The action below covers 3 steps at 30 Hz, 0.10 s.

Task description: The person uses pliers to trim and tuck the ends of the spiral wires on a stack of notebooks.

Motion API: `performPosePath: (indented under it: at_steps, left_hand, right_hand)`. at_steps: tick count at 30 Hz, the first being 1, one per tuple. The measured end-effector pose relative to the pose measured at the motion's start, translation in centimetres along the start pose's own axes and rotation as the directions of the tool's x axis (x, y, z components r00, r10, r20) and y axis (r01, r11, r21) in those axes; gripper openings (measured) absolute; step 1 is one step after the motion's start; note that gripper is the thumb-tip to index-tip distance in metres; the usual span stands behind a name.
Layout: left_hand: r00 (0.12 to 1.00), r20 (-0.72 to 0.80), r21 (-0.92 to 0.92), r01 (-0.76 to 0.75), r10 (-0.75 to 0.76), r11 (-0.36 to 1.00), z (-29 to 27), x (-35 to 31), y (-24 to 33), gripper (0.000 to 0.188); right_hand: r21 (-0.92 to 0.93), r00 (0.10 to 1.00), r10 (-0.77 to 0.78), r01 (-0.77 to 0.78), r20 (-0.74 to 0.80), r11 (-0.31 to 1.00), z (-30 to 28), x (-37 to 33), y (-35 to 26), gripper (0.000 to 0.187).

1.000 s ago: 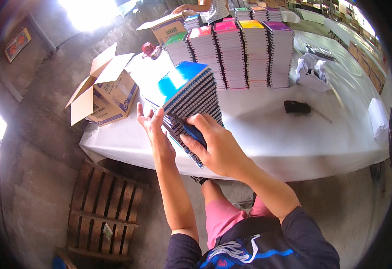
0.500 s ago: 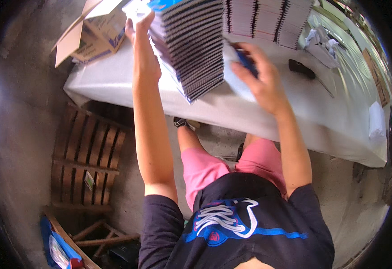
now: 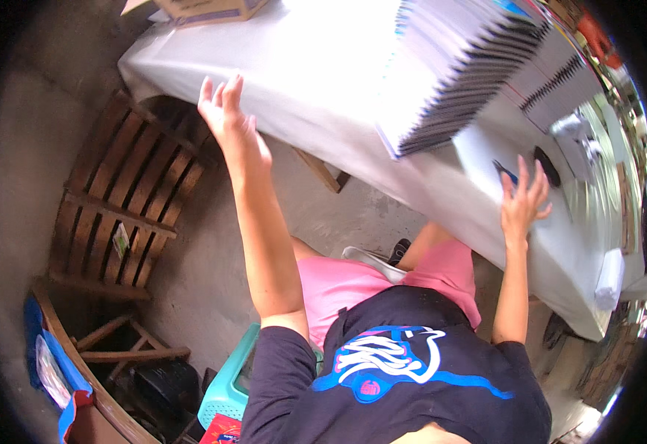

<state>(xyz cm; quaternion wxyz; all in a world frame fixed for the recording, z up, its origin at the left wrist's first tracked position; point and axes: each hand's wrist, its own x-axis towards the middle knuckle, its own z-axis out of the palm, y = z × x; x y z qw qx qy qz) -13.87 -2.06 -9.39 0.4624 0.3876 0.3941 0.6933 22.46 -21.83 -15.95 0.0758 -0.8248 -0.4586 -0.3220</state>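
A tall stack of spiral-bound notebooks [image 3: 471,92] stands on the white-covered table [image 3: 294,81], its black coils toward me. My left hand [image 3: 231,126] is held up by the table's near edge, well left of the stack. Its fingers are apart and hold nothing. To the right of the stack, my right hand [image 3: 524,203] is over the table with fingers spread. Beside its fingertips lies a small dark-blue object [image 3: 504,172], its kind unclear. Just beyond is a black elongated object [image 3: 547,167], partly hidden by the hand.
More bound notebooks [image 3: 556,92] stand behind the stack. A cardboard box [image 3: 216,9] is at the far left of the table; a white bundle [image 3: 609,280] lies at its right end. Left on the floor are a wooden slatted chair [image 3: 116,200] and a teal plastic stool [image 3: 223,377].
My left hand has come away from the notebook stack. The right hand has opened from the dark-blue object. The view has turned, putting the stack farther right, and the teal stool now shows.
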Motion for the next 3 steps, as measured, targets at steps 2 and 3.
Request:
performPosePath:
  at_steps: [2, 3]
  left_hand:
    - [0.993, -0.113, -0.010, 0.044, -0.045, 0.999, -5.8, 1.0, -1.4, 0.085]
    - [0.984, -0.154, -0.012, 0.089, -0.089, 0.996, -8.4, 1.3, -2.1, 0.083]
  right_hand:
    - [0.231, 0.978, -0.118, 0.157, -0.174, 0.960, 0.8, 0.2, -0.3, 0.049]
    - [0.235, 0.974, -0.144, 0.183, -0.176, 0.955, 0.9, 0.8, -1.9, 0.049]
